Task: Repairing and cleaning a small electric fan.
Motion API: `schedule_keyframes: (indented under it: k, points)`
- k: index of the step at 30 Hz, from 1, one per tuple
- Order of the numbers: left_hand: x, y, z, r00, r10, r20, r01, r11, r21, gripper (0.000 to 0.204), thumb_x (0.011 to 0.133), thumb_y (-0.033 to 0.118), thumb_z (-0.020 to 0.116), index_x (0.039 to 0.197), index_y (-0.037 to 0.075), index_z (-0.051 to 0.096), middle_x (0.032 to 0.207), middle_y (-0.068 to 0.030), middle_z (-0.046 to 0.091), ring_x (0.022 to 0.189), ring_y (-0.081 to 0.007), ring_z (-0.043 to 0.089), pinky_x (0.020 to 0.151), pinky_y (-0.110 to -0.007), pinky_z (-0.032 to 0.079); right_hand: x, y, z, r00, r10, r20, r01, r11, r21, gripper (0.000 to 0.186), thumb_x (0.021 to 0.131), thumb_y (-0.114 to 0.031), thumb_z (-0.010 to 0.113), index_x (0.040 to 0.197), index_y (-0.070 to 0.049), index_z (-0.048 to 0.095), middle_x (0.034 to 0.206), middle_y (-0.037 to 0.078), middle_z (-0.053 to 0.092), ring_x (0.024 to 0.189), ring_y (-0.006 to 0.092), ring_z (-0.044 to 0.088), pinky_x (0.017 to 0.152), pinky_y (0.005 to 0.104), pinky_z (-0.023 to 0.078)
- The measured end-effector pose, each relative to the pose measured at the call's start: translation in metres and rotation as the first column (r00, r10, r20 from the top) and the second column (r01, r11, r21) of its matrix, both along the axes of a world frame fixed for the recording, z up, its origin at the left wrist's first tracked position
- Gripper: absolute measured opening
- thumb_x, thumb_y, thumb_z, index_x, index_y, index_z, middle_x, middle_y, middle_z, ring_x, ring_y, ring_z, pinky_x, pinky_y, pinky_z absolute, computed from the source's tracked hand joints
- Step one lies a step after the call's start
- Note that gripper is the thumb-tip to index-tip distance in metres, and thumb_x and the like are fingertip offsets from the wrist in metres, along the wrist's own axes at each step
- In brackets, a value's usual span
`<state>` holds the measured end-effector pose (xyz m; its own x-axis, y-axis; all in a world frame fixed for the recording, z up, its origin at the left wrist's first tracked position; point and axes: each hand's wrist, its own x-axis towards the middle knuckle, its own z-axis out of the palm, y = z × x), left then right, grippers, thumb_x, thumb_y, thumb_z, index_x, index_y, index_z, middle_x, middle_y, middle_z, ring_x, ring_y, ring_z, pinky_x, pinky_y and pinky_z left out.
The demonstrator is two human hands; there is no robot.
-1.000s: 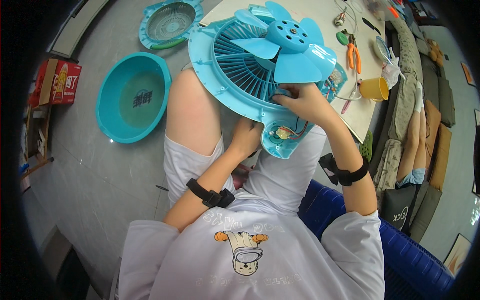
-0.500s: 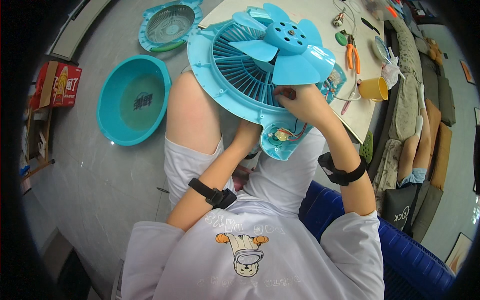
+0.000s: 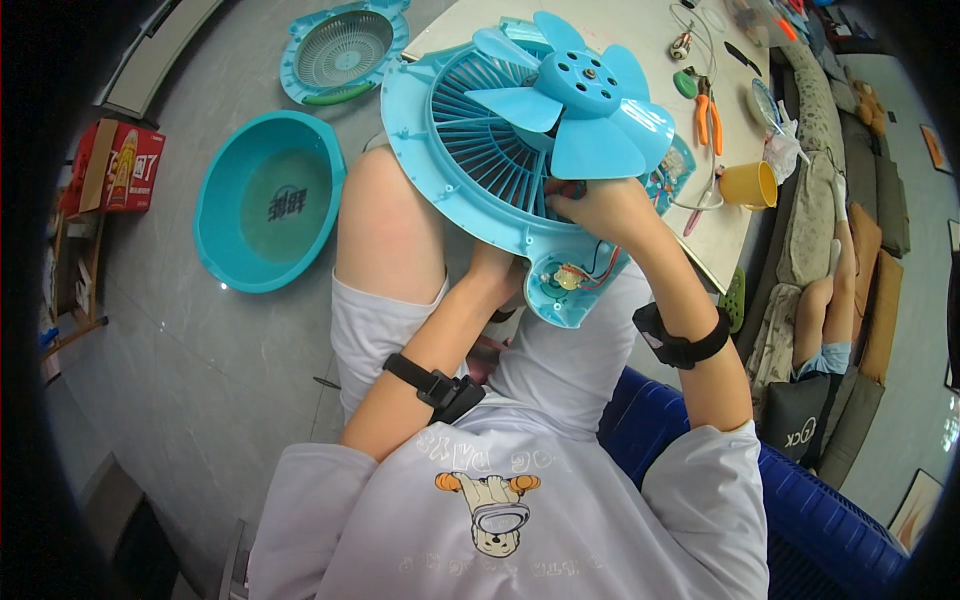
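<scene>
A light-blue fan housing (image 3: 455,215) with dark radial grille slats rests tilted over my lap and the table's edge. Its blue fan blades (image 3: 515,108) and round hub (image 3: 578,82) face up. My right hand (image 3: 608,212) reaches in beneath the blades, against the slats. Its fingers are curled together; a dark, reddish bit shows at their tips, too small to name. My left hand (image 3: 497,268) goes under the housing's near rim, its fingers hidden. Close to it, a lobe of the housing carries a small yellowish part (image 3: 568,277) with red and black wires (image 3: 603,260).
Pliers with orange handles (image 3: 708,125), a yellow cup (image 3: 748,185) and a black knife (image 3: 742,58) lie on the white table (image 3: 640,22). On the floor to the left are a teal basin (image 3: 215,225) with water and a round blue grille cover (image 3: 300,75). Someone's legs (image 3: 822,300) rest on the sofa.
The fan housing and blades have shifted slightly right and down in the picture. My right hand stays under the blades, its fingers slightly moved. My left forearm has shifted a little right.
</scene>
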<state>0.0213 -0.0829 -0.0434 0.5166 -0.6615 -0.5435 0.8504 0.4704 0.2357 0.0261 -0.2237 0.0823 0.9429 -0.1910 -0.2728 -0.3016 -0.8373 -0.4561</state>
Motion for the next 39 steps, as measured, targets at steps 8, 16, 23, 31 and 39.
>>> schedule_keyframes:
  k: [8,16,23,31,39]
  points:
    - [0.000,0.003,0.003,0.999,0.037,0.001,-0.037,0.999,0.005,0.035,0.096,0.034,0.047,0.114,0.005,0.054,0.108,-0.0094,0.062,0.097,-0.0214,0.061,0.085,-0.041,0.052,0.000,0.006,0.003,1.000,-0.024,0.014,0.023,0.999,0.035,0.025,0.070,-0.012,0.073,0.093,-0.004,0.070,0.083,0.009,0.069,0.076,0.0190,0.065,0.071,0.0321,0.052]
    - [0.013,0.008,0.034,0.983,0.185,-0.011,-0.179,0.931,-0.319,0.053,0.097,0.043,0.034,0.126,0.003,0.052,0.120,-0.0122,0.061,0.107,-0.0241,0.060,0.091,-0.040,0.050,0.004,0.014,0.007,0.999,-0.049,-0.023,0.049,0.999,0.009,0.027,0.068,-0.013,0.074,0.092,-0.004,0.070,0.082,0.008,0.068,0.075,0.0186,0.065,0.070,0.0318,0.052]
    - [0.014,0.007,0.027,0.983,0.180,0.036,-0.159,0.934,-0.321,0.049,0.097,0.038,0.034,0.126,0.002,0.051,0.121,-0.0122,0.061,0.106,-0.0224,0.061,0.092,-0.037,0.050,0.004,0.016,0.003,0.999,-0.032,0.042,0.035,0.998,-0.051,0.025,0.067,-0.015,0.073,0.089,-0.002,0.069,0.079,0.008,0.068,0.073,0.0186,0.065,0.069,0.0312,0.052]
    - [0.010,0.004,0.010,0.971,0.205,-0.123,-0.225,0.959,-0.174,0.038,0.098,0.036,0.036,0.114,0.008,0.055,0.112,-0.0067,0.061,0.105,-0.0205,0.059,0.092,-0.039,0.049,0.008,0.011,-0.006,0.991,0.098,0.092,-0.088,0.991,-0.104,0.019,0.068,-0.013,0.071,0.080,0.000,0.063,0.074,0.011,0.065,0.067,0.0214,0.063,0.066,0.0326,0.051]
    - [-0.003,0.007,0.002,0.995,0.034,0.099,-0.049,0.987,0.152,0.025,0.095,0.030,0.050,0.108,0.009,0.056,0.107,-0.0056,0.060,0.099,-0.0167,0.058,0.087,-0.038,0.049,0.000,0.011,0.007,0.988,0.026,0.154,-0.019,0.999,-0.047,0.018,0.074,-0.011,0.066,0.085,0.002,0.059,0.072,0.011,0.060,0.065,0.0200,0.058,0.062,0.0344,0.047]
